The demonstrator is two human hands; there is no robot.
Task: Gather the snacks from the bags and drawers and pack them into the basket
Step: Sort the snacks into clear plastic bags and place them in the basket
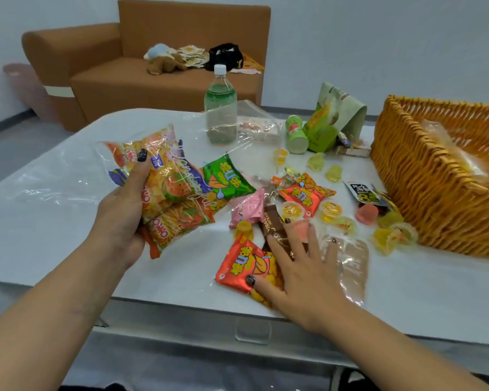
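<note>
Right hand [299, 273] is nearest, fingers spread flat over the loose snacks on the white table [40, 235], touching a red packet [242, 263] and a brown chocolate bar [275, 230]. Left hand [124, 213] has its fingers wrapped around a clear bag of orange snack packs [171, 193], held just above the table. Wicker basket [435, 193] sits at the far right, jelly cups [390, 235] scattered just beside it.

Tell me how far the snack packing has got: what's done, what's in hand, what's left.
Done: little; the woven wicker basket seems to hold only a clear yellowish packet. In hand: the left hand grips a clear bag of orange snack packets; the right hand lies flat over a brown chocolate bar beside a red snack packet. Left: jelly cups, green packet and more on the white table.
</note>
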